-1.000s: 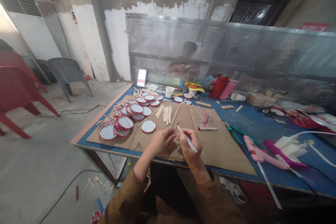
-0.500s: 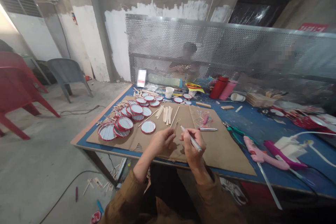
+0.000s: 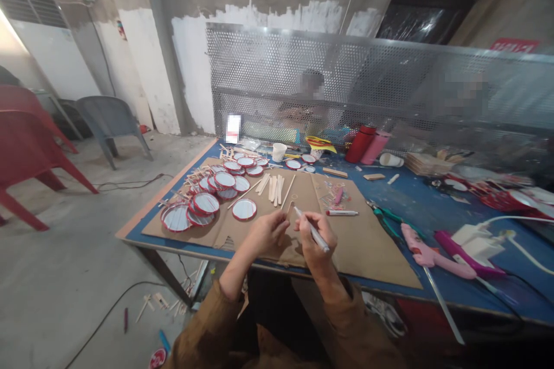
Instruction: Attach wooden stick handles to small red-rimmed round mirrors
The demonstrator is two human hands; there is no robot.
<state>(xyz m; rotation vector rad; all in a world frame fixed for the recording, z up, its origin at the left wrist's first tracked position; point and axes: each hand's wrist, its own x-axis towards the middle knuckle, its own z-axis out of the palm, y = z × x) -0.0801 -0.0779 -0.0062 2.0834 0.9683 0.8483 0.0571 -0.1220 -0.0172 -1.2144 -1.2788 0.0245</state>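
My right hand [image 3: 317,237] is closed around a white marker [image 3: 312,230], its tip pointing up and left. Close by on the left, my left hand [image 3: 269,233] pinches a small thin wooden stick [image 3: 291,209], and the marker's tip is at or near that stick's upper end. Both hands are over a brown cardboard sheet [image 3: 367,248]. Beyond them lie several flat wooden sticks [image 3: 276,190]. A round red-rimmed disc [image 3: 244,209] rests to the left of the sticks, near a pile of similar discs [image 3: 205,203]. A second marker [image 3: 342,213] lies on the cardboard at the right.
Right of the cardboard are green-handled pliers [image 3: 384,220], a pink glue gun [image 3: 433,256] and a purple power strip [image 3: 450,242]. Cups, a red bottle [image 3: 361,144] and a pink bottle [image 3: 376,148] stand before a perforated metal screen [image 3: 268,63]. A person is visible behind it.
My right hand and the white marker have shifted slightly left and up, bringing the tip closer to the small stick. My left hand stays in nearly the same place.
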